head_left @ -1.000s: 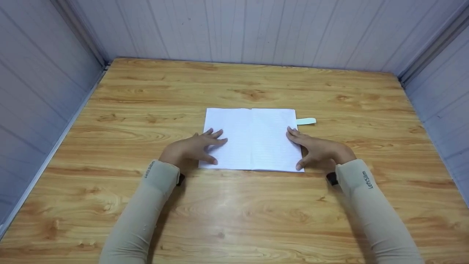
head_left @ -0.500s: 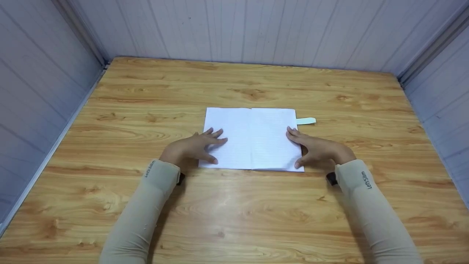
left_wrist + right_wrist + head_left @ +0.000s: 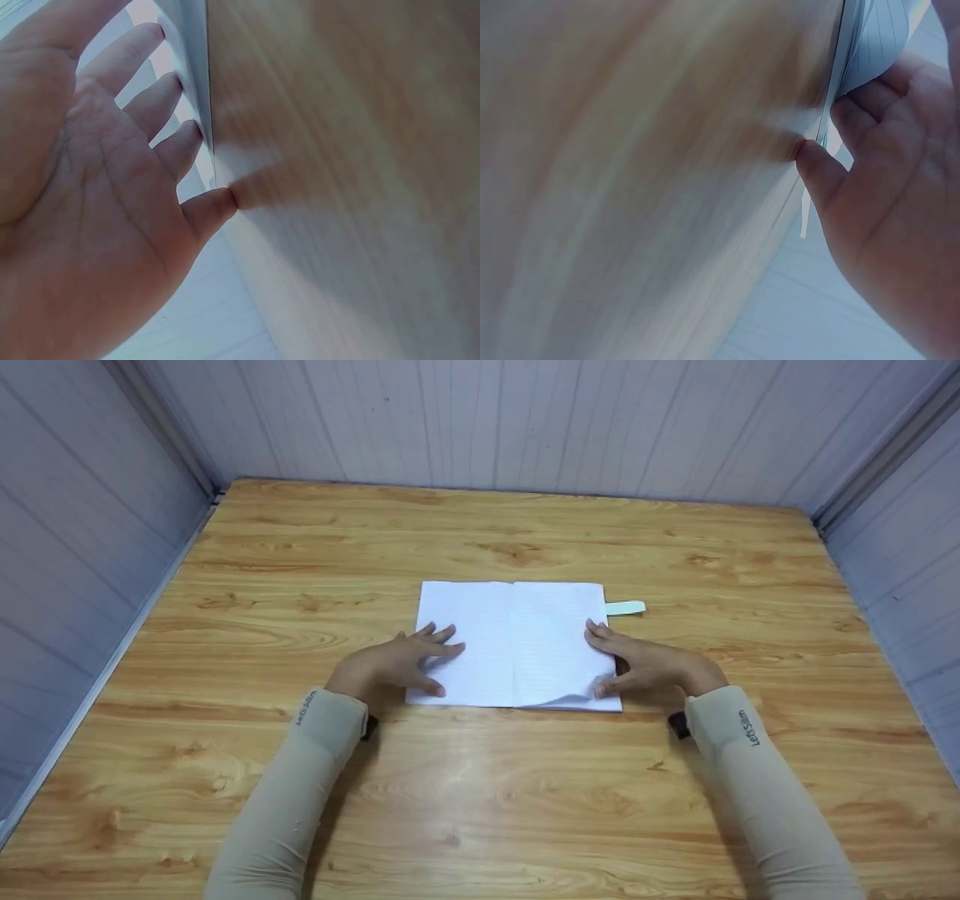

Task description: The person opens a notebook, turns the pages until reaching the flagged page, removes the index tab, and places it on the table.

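An open notebook (image 3: 480, 607) with white ruled pages lies flat in the middle of the wooden table. My left hand (image 3: 390, 660) spreads its fingers over the left page's outer edge, thumb near the lower corner. In the left wrist view the little finger (image 3: 211, 214) reaches past the notebook's edge to the tabletop. On the other side, my right hand (image 3: 651, 664) rests its fingertips on the right page's outer edge. Its thumb pushes the lower corner inward, and the top page (image 3: 877, 45) bows up off those beneath. A pale green strip (image 3: 626, 607) sticks out from the right edge.
The wood-grain table (image 3: 465, 795) extends around the notebook on all sides. Pale panelled walls (image 3: 480, 420) close it in at the back, left and right. Dark bands (image 3: 679, 725) show at both wrists, below the beige sleeves.
My right thumb has slid inward and slightly up from the lower right corner, and the top page there has lifted into a curl. The left hand has stayed in place.
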Tool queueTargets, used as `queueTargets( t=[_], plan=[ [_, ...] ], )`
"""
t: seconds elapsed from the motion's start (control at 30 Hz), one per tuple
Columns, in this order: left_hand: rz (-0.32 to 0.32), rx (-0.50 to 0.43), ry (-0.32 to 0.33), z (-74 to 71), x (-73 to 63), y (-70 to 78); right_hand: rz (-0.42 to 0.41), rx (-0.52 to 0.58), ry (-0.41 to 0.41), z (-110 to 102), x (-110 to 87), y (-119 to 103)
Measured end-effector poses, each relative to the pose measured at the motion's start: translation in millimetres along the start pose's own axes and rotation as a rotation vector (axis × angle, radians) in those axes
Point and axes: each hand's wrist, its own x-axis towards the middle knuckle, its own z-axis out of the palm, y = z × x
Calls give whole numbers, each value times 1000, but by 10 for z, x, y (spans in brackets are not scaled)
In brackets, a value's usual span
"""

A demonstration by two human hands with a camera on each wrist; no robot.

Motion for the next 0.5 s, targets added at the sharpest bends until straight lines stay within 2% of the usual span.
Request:
queueTargets(
  t=[0.2,0.5],
  plan=[
    [16,31,2,2,9,19,-39,18,4,0,-16,13],
    [-33,25,22,-5,14,77,-14,15,0,-6,-6,19]
  ],
)
